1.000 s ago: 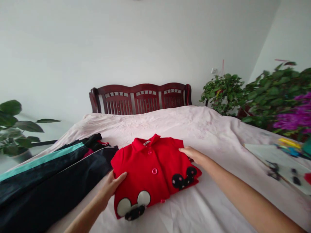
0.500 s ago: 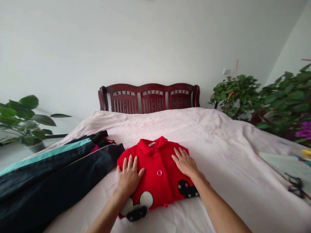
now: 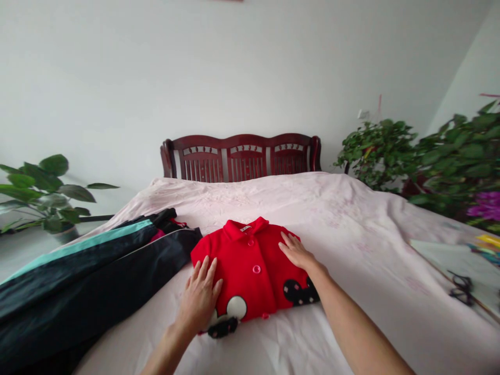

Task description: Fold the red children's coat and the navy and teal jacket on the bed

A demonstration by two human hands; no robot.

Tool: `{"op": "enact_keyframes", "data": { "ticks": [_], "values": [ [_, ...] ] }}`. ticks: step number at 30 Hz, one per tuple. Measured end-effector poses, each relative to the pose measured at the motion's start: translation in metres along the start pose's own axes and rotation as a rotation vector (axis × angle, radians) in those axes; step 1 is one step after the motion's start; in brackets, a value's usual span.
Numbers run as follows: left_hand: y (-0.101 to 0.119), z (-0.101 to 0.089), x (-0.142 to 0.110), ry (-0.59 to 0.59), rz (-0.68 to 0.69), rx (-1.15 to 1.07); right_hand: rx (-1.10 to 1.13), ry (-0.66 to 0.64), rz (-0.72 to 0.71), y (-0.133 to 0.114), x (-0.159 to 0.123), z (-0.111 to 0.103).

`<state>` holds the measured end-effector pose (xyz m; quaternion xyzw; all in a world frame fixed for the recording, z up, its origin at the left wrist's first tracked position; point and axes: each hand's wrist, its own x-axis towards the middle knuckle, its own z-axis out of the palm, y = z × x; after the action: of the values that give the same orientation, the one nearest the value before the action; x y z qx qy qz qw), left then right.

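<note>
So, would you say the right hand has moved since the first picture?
Yes: against the headboard, the right hand has shifted left, from the edge of the jacket onto its front.

Red jacket (image 3: 269,260), lower centre: collar label (image 3: 246,228) too small to read; left hand (image 3: 200,297) obscures part of the front. Dark garments (image 3: 117,281), lower left, and purple flowers (image 3: 485,206), right: cut off by frame edges.

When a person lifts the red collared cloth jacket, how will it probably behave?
The red collared cloth jacket would likely bend rather than stay stiff, being soft-looking fabric. Lying broad and low on the pale pink bedsheet, it seems unlikely to roll.
</note>
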<state>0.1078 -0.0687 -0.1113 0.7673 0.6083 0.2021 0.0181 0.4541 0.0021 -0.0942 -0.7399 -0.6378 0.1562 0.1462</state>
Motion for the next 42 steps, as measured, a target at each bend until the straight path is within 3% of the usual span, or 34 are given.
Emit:
{"op": "enact_keyframes", "data": {
  "ticks": [4, 7, 11, 17, 21, 25, 32, 36, 39, 42],
  "values": [
    [-0.015, 0.009, -0.037, 0.096, 0.076, -0.166, -0.023, 0.028, -0.022, -0.002, -0.006, -0.002],
    [-0.018, 0.013, -0.055, 0.122, 0.03, -0.259, -0.092, 0.176, -0.057, -0.01, -0.02, 0.001],
    [-0.014, 0.013, -0.062, 0.121, 0.002, -0.342, -0.231, 0.456, -0.167, -0.023, -0.035, 0.003],
    [-0.011, 0.015, -0.059, 0.143, -0.013, -0.385, -0.307, 0.6, -0.466, -0.062, -0.022, -0.021],
    [-0.012, 0.016, -0.06, 0.168, 0.017, -0.394, -0.378, 0.496, -0.622, -0.097, -0.003, -0.031],
    [-0.011, 0.014, -0.06, 0.131, -0.007, -0.378, -0.368, 0.393, -0.583, -0.11, 0.011, -0.024],
    [-0.007, 0.009, -0.06, 0.08, -0.034, -0.353, -0.217, 0.368, -0.27, -0.098, 0.011, 0.003],
    [-0.008, 0.012, -0.058, 0.083, -0.016, -0.357, -0.135, 0.323, -0.274, -0.088, 0.0, -0.006],
    [-0.008, 0.013, -0.058, 0.091, -0.047, -0.395, -0.107, 0.359, -0.286, -0.083, -0.01, -0.01],
    [-0.007, 0.012, -0.059, 0.107, -0.041, -0.42, -0.111, 0.279, -0.407, -0.08, -0.02, 0.001]
  ]
}}
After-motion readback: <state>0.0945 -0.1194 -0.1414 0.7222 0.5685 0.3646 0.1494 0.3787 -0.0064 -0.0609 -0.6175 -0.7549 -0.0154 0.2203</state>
